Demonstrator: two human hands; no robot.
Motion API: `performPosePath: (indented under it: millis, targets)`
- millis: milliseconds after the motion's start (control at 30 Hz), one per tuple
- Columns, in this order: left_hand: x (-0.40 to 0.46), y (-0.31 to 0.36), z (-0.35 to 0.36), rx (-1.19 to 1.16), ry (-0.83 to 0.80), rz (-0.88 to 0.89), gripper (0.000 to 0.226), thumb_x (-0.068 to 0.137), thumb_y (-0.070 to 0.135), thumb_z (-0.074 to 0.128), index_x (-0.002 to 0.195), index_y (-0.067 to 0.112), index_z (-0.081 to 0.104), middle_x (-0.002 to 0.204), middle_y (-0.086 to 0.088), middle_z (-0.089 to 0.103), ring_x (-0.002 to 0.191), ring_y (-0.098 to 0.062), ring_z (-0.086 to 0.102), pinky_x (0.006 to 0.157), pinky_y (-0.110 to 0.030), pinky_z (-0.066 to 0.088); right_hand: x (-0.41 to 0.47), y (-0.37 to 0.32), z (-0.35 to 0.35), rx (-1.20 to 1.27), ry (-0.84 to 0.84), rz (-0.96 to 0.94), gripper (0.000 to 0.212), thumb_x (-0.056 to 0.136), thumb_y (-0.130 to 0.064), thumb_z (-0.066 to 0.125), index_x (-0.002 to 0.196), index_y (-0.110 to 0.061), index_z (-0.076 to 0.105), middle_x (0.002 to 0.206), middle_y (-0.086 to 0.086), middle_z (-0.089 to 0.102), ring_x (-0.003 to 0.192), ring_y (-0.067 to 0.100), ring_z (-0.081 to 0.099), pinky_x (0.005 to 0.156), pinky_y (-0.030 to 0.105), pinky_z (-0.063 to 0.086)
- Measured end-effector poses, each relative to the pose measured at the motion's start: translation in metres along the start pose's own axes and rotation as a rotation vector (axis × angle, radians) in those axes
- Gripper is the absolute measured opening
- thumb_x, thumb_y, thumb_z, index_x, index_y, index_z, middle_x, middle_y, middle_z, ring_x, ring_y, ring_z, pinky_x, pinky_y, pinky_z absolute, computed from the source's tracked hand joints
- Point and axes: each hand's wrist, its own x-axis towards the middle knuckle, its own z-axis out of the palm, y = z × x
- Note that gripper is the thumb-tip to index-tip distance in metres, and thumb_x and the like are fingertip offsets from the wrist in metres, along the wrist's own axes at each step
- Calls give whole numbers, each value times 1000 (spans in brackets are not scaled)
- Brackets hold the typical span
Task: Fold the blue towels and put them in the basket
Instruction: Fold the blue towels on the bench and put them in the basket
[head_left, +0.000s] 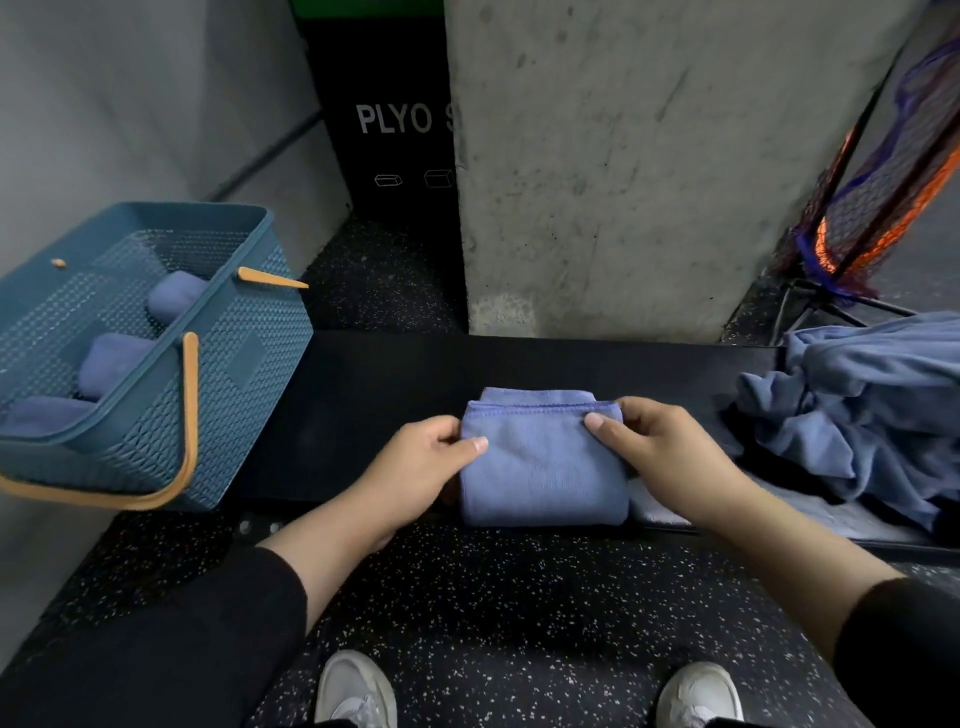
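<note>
Teal plastic basket (249, 364) with tan handles is seen off the left end of the tabletop (363, 395), tilted toward the camera; three folded blue towels (111, 364) are already lying inside it. Moving right, the left hand (415, 462) is placed on the left side of a folded blue towel (543, 462), thumb on top and fingers (447, 434) curled round its edge, so it is gripped. The towel is lying at the middle of the tabletop's near edge, folded into a compact block with a stitched hem across the top and one layer poking out behind. The right hand (660, 447) is clamped on the towel's right side in the same way, thumb over the top, other fingers tucked behind.

At the right end of the tabletop a heap of unfolded blue towels (857, 415) is piled, so the task is judged partly done. The step in hand is taken to be the end of folding, just ahead of lifting. Next move calls for both grips to be kept tight so the layers are not let loose, then the bundle carried left and lowered into the basket beside the others.
</note>
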Motion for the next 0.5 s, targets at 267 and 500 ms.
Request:
performPosePath:
  millis: [267,500]
  targets:
    - [55,17,6,233,307,-57,33,99,37,60,128,22,60,111,5,66,96,-13,64,85,-31,50,67,18,6,-279,172,151,40,95,-47,61,122,-18,63,106,-5,68,102,18,64,82,28,47]
    - [42,-2,21,891,143,498,59,96,48,33,140,17,57,144,-2,54,132,-22,51,109,-42,38,45,25,30,-660,158,-317,58,95,-53,31,135,-21,59,147,-2,53,136,20,49,113,51,38]
